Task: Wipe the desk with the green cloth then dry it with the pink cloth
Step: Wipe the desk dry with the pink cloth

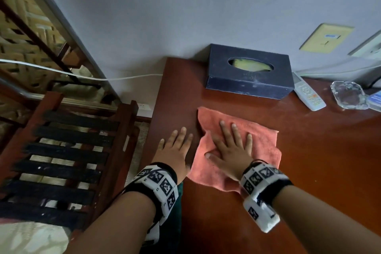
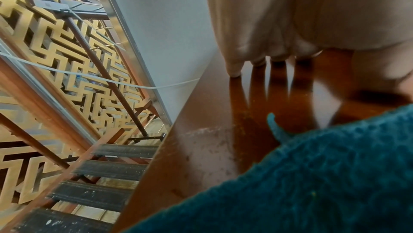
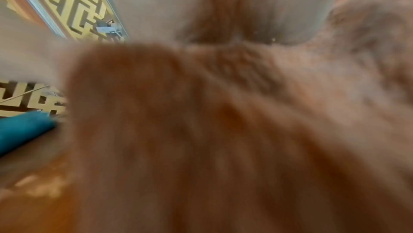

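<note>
The pink cloth (image 1: 261, 146) lies spread on the brown desk (image 1: 309, 171), left of centre. My right hand (image 1: 232, 146) presses flat on it with fingers straight and spread. My left hand (image 1: 175, 146) rests flat on the bare desk just left of the cloth, near the desk's left edge. The dark green cloth (image 1: 179, 202) lies under my left wrist at the desk's near left corner; the left wrist view shows the green cloth (image 2: 312, 183) close up, with my left fingers (image 2: 234, 67) on the wood. In the blurred right wrist view the pink cloth (image 3: 223, 130) fills the frame.
A dark blue tissue box (image 1: 249, 74) stands at the back against the wall. A white remote (image 1: 307, 93) and a glass ashtray (image 1: 348, 95) lie at the back right. A slatted wooden rack (image 1: 68, 161) stands left of the desk. A white cable (image 1: 82, 76) runs to the wall.
</note>
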### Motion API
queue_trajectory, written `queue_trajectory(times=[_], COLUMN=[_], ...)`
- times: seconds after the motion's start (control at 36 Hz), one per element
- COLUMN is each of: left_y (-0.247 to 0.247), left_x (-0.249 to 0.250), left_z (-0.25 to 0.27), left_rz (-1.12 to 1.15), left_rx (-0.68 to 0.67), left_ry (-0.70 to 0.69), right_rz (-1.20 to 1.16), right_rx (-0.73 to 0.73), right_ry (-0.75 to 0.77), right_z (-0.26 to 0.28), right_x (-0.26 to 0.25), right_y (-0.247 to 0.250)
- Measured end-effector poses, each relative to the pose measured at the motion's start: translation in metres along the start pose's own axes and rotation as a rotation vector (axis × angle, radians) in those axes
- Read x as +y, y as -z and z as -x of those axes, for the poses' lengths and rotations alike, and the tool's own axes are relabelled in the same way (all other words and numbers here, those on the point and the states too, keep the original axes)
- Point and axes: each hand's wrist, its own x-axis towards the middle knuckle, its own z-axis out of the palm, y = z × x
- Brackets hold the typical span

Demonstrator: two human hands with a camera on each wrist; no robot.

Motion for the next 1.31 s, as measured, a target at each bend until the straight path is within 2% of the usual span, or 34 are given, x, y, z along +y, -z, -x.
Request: queue_trajectory(times=[0.17,0.33,0.5,0.69,0.83,1.0,1.31], left_y=[-0.001,0.000,0.001,0.003,0.004,0.001,0.002], left_x=[-0.001,-0.001,0.000,-0.001,-0.003,-0.003,-0.002], left_z=[-0.002,-0.002,0.000,0.000,-0.001,-0.002,-0.001], left_rz=[0.000,-0.007,0.003,0.014,-0.026,-0.024,-0.039], left_rx=[-0.015,-0.015,-0.013,-0.026,-0.035,0.000,0.005], left_ry=[0.001,-0.004,-0.002,-0.015,-0.028,-0.024,-0.019], right_rz=[0.012,0.037,-0.029,-0.045,0.059,-0.163,-0.091], right_rx=[0.043,0.085,0.056,0.066,0.008,0.060,0.061], right_ry=[0.023,0.021,0.020,0.044,-0.084,-0.069,-0.104], right_z=[-0.071,-0.076,-0.006,0.094,0.128,0.092,-0.034], right_x=[-0.008,-0.013,-0.020,-0.043,-0.051,-0.043,0.000], right_y=[0.038,0.040,0.003,-0.065,-0.092,-0.067,0.015])
